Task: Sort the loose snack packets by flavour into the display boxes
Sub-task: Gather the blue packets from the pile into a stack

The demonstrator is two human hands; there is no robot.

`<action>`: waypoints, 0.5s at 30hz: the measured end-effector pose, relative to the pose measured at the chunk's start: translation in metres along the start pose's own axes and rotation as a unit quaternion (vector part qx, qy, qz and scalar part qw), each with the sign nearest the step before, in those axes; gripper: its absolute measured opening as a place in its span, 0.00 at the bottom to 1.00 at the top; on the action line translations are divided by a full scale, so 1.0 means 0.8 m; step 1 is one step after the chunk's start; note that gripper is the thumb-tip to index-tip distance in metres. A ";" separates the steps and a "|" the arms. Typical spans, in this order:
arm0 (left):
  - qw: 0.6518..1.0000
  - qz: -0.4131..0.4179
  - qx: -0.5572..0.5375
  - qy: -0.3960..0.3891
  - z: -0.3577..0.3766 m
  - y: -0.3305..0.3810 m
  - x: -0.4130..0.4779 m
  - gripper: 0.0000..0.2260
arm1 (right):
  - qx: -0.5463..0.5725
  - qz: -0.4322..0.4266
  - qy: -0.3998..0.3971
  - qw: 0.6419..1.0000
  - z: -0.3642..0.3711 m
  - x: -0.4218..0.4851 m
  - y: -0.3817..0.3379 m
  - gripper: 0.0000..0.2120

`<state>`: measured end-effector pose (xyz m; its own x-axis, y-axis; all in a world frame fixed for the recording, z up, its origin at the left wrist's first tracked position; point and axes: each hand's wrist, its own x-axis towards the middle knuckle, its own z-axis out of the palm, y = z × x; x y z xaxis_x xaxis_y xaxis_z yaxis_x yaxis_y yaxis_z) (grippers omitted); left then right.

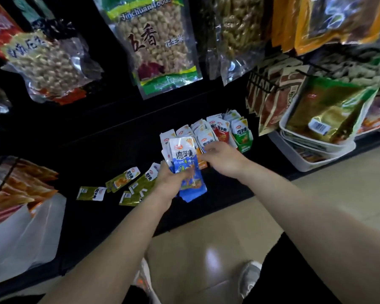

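Gripping blue packets (185, 163) in left hand (171, 181), right hand (222, 159) beside.

Grips: two, the left grip (171, 178) and the right grip (222, 159). Blue packets (184, 159) in the left grip: one stack of several, too overlapped to count exactly. Loose yellow-green packets (91, 193) on the shelf (97, 150): about six, some overlapping. Display boxes with a visible colour: three, an orange box (201, 163), a red box (223, 133) and a green box (244, 147). Hanging clear peanut bags (158, 51): two. Stacked white trays (316, 150): at least two. Shoes (249, 277): two
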<state>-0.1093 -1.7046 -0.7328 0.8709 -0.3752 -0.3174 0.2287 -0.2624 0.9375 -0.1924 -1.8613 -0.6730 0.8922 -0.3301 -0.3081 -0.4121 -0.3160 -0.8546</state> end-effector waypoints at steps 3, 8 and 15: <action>0.999 -0.018 -0.011 0.027 0.025 -0.021 0.062 0.18 | -0.055 0.006 0.008 0.998 -0.046 0.032 0.040 0.15; 0.998 -0.054 0.000 0.028 0.080 -0.044 0.167 0.21 | -0.087 0.111 -0.066 0.988 -0.062 0.063 0.107 0.16; 0.998 -0.017 0.014 0.050 0.136 -0.050 0.281 0.28 | -0.166 0.121 -0.099 0.974 -0.039 0.099 0.126 0.18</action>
<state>0.0301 -1.8752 -0.8574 0.9023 -0.2743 -0.3325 0.2483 -0.2998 0.9211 -0.1688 -1.9470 -0.7704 0.7657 -0.2639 -0.5865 -0.6231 -0.5304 -0.5749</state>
